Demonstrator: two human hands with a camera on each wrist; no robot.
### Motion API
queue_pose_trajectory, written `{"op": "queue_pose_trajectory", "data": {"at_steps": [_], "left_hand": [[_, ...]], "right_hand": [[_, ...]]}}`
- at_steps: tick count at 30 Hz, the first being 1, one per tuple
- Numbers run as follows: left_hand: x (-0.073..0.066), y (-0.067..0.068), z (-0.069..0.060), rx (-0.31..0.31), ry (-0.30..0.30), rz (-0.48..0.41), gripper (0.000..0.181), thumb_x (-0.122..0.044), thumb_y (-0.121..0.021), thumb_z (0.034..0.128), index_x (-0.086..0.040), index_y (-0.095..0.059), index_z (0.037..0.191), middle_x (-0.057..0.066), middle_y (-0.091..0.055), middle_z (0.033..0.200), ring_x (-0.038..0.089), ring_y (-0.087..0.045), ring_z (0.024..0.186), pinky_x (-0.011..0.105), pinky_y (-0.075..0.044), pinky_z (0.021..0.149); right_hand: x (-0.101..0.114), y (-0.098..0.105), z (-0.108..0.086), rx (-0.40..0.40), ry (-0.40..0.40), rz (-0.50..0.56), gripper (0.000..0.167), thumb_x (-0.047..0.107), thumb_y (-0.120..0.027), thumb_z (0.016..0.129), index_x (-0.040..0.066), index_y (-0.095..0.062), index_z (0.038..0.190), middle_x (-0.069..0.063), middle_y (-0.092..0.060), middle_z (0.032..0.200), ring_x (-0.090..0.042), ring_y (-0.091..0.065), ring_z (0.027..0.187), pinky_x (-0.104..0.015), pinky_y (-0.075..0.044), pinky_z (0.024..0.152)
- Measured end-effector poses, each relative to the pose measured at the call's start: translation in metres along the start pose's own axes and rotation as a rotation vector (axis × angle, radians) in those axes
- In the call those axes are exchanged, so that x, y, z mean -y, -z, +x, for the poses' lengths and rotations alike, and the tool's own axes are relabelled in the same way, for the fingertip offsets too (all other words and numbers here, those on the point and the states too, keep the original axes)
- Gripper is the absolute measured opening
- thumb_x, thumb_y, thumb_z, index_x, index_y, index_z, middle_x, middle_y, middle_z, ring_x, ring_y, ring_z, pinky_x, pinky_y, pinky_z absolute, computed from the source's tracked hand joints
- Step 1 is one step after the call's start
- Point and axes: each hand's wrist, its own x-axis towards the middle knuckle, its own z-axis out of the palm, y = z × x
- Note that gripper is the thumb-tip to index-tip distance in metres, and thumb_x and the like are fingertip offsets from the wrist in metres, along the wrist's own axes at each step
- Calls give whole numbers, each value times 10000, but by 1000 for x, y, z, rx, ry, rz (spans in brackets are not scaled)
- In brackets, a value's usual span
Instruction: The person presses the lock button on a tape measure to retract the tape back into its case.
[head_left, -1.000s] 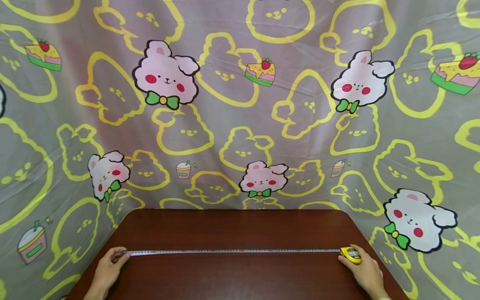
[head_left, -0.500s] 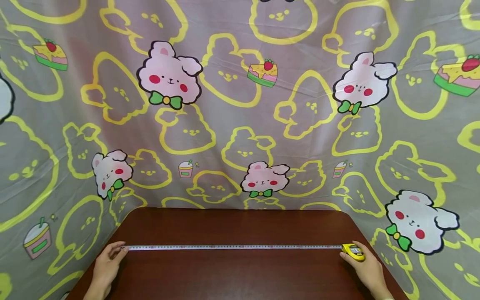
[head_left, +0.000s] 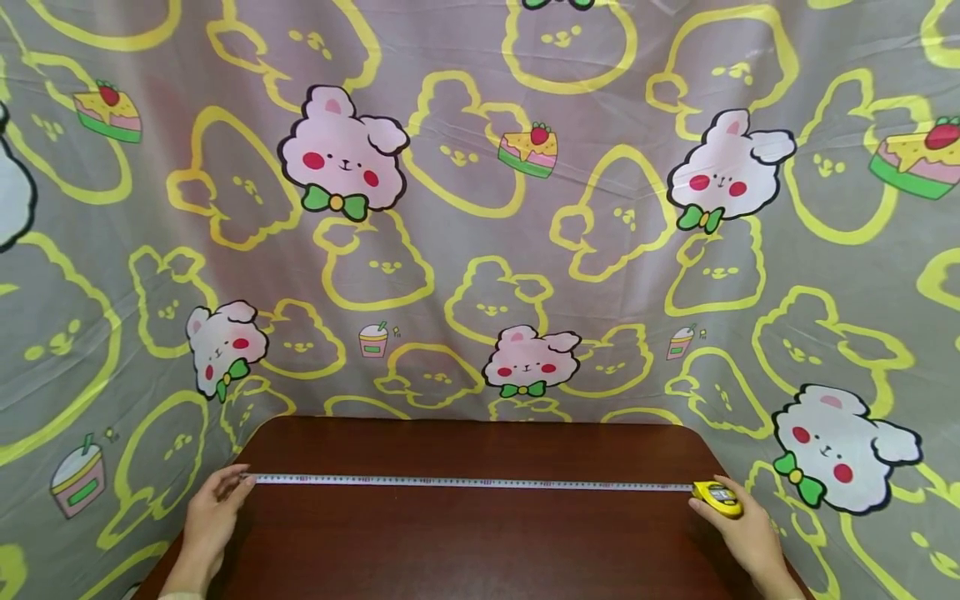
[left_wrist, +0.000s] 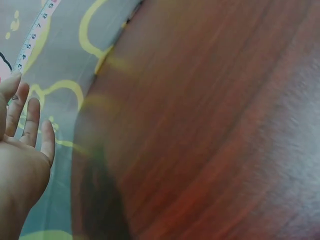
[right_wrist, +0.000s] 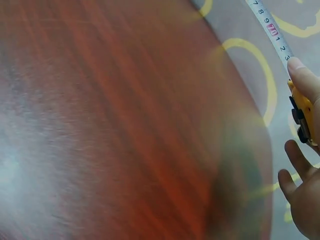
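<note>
A white tape blade (head_left: 465,482) stretches across the head view between the two hands, its right end slightly lower. My left hand (head_left: 212,512) pinches its free end between thumb and index finger; in the left wrist view that hand (left_wrist: 22,150) has its other fingers loosely extended. The yellow tape measure case (head_left: 718,498) is gripped by my right hand (head_left: 747,533). In the right wrist view the thumb lies by the case (right_wrist: 303,112) mouth, near the red 70 mark on the blade (right_wrist: 270,30), with two fingers of the hand (right_wrist: 306,200) away from the case.
Below the tape lies a dark reddish-brown table (head_left: 465,550) with rounded far corners. A grey cloth (head_left: 465,225) printed with rabbits, cakes, cups and yellow outlines hangs behind it and along both sides.
Both hands and the stretched tape have moved up in the head view, toward the table's far edge. The case has shifted a little to the right, and the blade between the hands looks longer.
</note>
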Motion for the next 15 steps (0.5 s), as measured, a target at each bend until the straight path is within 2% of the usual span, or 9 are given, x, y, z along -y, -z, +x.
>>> {"op": "queue_pose_trajectory", "data": {"at_steps": [4, 7, 10, 15], "left_hand": [[-8, 1, 4, 5, -30, 12, 512, -341, -678, 1023, -23, -541, 1401, -155, -586, 1121, -3, -484, 1023, 107, -447, 756], [-15, 1, 6, 7, -50, 13, 508, -341, -663, 1032, -22, -537, 1407, -147, -580, 1137, -7, -485, 1017, 105, -437, 765], [-24, 3, 7, 0, -68, 4, 492, -323, -659, 1036, -11, -538, 1397, -192, -580, 1090, -16, -496, 1000, 109, -434, 774], [-37, 8, 7, -7, -77, 31, 508, -345, -652, 1037, -8, -538, 1400, -97, -599, 1146, 32, -504, 1040, 119, -430, 782]], "right_hand": [[8, 10, 0, -27, 26, -4, 982, 605, -759, 881, -1, -359, 1543, -369, -379, 1441, -494, -438, 1169, -584, -375, 909], [14, 19, -1, -31, 51, -16, 973, 608, -750, 887, 3, -366, 1546, -369, -403, 1421, -486, -453, 1156, -568, -384, 886], [18, 26, -1, -23, 69, -9, 955, 593, -749, 896, 5, -369, 1547, -361, -411, 1405, -476, -452, 1147, -535, -396, 857], [24, 34, 1, -34, 132, -20, 903, 547, -748, 920, -6, -381, 1533, -358, -402, 1388, -484, -448, 1139, -543, -396, 861]]}}
